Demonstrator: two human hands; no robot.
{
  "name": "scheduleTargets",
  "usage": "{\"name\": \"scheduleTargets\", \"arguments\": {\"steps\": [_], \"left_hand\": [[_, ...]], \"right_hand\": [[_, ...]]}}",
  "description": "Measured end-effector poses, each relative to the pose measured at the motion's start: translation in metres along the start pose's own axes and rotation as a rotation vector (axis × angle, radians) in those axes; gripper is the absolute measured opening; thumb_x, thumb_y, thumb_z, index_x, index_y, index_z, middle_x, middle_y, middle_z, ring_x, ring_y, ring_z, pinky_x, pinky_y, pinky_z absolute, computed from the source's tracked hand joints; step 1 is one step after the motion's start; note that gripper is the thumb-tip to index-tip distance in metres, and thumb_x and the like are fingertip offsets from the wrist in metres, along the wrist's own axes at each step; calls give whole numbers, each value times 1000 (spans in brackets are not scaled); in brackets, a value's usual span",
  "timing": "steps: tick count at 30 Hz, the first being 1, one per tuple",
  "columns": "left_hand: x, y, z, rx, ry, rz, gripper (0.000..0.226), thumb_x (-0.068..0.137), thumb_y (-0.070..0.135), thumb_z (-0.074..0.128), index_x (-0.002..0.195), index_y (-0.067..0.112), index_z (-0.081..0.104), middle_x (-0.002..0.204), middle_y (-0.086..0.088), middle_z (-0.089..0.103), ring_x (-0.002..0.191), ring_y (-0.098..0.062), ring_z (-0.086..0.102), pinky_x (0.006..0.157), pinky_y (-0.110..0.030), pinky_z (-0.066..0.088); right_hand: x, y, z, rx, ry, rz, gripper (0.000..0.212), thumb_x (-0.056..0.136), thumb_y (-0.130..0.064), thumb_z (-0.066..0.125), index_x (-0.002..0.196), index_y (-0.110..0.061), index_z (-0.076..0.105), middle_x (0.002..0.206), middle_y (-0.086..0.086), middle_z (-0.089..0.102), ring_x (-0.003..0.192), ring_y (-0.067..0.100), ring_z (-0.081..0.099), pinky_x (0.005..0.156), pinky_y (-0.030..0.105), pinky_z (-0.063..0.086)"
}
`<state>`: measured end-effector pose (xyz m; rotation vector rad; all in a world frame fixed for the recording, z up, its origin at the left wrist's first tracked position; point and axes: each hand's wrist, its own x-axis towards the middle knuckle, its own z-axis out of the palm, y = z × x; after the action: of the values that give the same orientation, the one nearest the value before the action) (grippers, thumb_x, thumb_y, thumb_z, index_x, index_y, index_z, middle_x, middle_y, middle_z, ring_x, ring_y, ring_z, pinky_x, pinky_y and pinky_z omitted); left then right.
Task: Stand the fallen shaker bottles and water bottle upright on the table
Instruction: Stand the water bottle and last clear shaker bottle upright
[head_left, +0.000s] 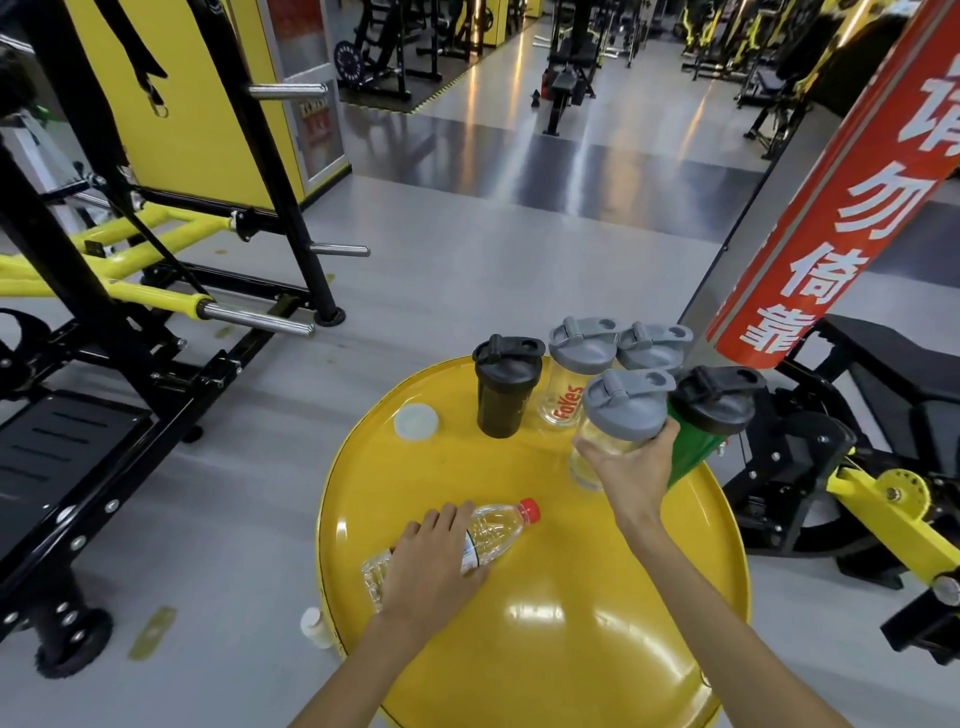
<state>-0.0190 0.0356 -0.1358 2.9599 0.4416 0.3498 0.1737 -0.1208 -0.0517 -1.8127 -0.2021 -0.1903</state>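
Note:
A round yellow table (545, 623) fills the lower middle. A clear water bottle (496, 530) with a red cap lies on its side near the left rim, and my left hand (431, 566) is wrapped over its middle. My right hand (631, 470) grips a clear shaker with a grey lid (621, 410), held upright at the table's far right. Behind it stand a black shaker (504, 384), a clear shaker with red lettering (569, 387), another grey-lidded shaker (652, 345) and a green shaker with a black lid (704, 421).
A white round lid (415, 422) lies on the table's far left. A small white bottle (316, 626) stands on the floor by the left rim. Black and yellow gym machines stand to the left (130, 312) and right (857, 467); a red padded post (841, 197) leans at right.

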Motion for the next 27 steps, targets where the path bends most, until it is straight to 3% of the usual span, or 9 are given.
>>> {"name": "scheduleTargets", "arguments": {"steps": [2, 7, 13, 20, 27], "left_hand": [[0, 0, 0, -1, -26, -9, 73, 77, 64, 65, 135, 20, 54, 112, 7, 63, 98, -17, 61, 79, -32, 54], [1, 1, -1, 10, -12, 0, 72, 76, 64, 67, 131, 19, 56, 106, 6, 64, 91, -17, 62, 72, -32, 54], [0, 2, -2, -8, -8, -2, 73, 75, 62, 69, 132, 19, 55, 108, 6, 64, 92, -17, 62, 74, -32, 54], [-1, 4, -6, -20, 0, -5, 73, 71, 60, 75, 128, 17, 58, 106, 5, 66, 90, -17, 64, 70, -32, 55], [9, 6, -23, -212, -184, -153, 75, 76, 58, 71, 141, 29, 47, 123, 11, 61, 115, -14, 54, 90, -30, 44]], "right_hand": [[-3, 8, 7, -1, 15, 18, 86, 58, -16, 95, 124, -13, 39, 118, 4, 56, 107, 19, 56, 93, 32, 50], [-11, 22, 9, 31, 8, 6, 88, 60, -15, 93, 128, -9, 38, 121, 4, 53, 108, 13, 53, 85, 4, 43], [-14, 24, 7, 31, -7, -12, 91, 62, -16, 93, 132, -10, 36, 123, 2, 51, 111, 8, 51, 93, 12, 45], [-14, 27, 10, 8, 8, -2, 94, 61, -19, 93, 135, -12, 35, 127, 6, 51, 116, 15, 51, 100, 25, 45], [-13, 28, 10, 28, -11, 17, 93, 63, -16, 92, 135, -10, 34, 128, 8, 51, 119, 17, 51, 103, 30, 45]]}}
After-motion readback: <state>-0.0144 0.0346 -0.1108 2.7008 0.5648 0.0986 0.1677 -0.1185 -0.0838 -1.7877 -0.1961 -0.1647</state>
